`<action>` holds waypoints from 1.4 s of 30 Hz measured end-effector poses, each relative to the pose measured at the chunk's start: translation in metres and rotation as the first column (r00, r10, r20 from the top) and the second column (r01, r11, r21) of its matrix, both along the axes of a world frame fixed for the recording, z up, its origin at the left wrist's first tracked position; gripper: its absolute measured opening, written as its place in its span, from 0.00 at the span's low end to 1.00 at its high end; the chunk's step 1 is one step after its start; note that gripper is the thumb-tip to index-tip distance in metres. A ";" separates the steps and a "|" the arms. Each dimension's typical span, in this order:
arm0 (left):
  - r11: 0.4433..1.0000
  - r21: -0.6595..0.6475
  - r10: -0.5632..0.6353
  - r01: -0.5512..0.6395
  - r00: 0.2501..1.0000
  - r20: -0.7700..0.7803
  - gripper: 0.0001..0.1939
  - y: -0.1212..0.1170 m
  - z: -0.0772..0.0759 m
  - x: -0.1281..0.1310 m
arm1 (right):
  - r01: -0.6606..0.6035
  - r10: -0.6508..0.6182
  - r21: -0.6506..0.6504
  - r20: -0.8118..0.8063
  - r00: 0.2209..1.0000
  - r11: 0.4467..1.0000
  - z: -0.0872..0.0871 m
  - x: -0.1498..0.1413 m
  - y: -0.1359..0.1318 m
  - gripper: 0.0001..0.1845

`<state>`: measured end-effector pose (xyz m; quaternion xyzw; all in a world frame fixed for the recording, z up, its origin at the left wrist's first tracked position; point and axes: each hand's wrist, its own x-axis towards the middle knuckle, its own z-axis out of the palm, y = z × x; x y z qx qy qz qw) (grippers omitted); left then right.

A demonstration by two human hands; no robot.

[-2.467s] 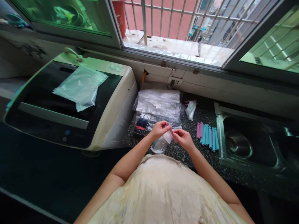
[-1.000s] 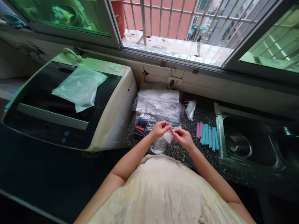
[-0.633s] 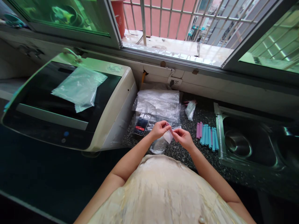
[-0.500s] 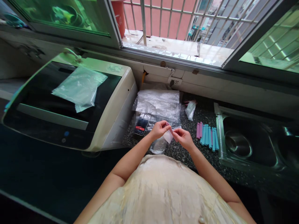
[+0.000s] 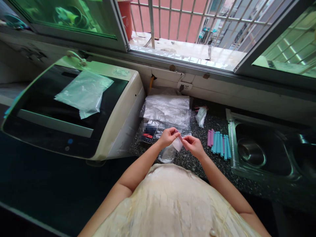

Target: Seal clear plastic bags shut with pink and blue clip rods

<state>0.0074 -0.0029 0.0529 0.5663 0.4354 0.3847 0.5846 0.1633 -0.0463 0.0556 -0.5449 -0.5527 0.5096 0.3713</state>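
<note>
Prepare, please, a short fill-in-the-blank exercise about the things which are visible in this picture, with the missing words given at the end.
1. The left hand and the right hand hold a bag clip coloured ____.
2. More clips lie on the countertop beside the metal ____.
3. A clear plastic bag lies on top of the ____.
4. The phone is nearer to the ____ hand.

Missing words: pink; sink; washing machine; left.

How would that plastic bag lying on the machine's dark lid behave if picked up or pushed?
The plastic bag looks thin and creased, so it would probably flop. Its glossy sheen hints it might slide easily across the smooth lid.
</note>
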 end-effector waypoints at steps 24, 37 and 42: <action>0.993 -0.076 0.094 -0.092 0.995 0.020 0.16 0.002 -0.013 0.010 | -0.090 -0.096 0.363 0.462 0.882 0.927 -0.008 0.008 -0.007 0.08; 0.998 -0.035 0.041 -0.042 0.998 -0.042 0.18 -0.001 -0.018 0.040 | -0.100 -0.275 0.493 0.630 0.726 0.864 -0.012 0.026 -0.026 0.08; 0.995 -0.032 0.096 -0.099 0.990 -0.103 0.13 0.002 -0.023 0.059 | -0.064 -0.293 0.484 0.624 0.724 0.873 -0.014 0.039 -0.031 0.09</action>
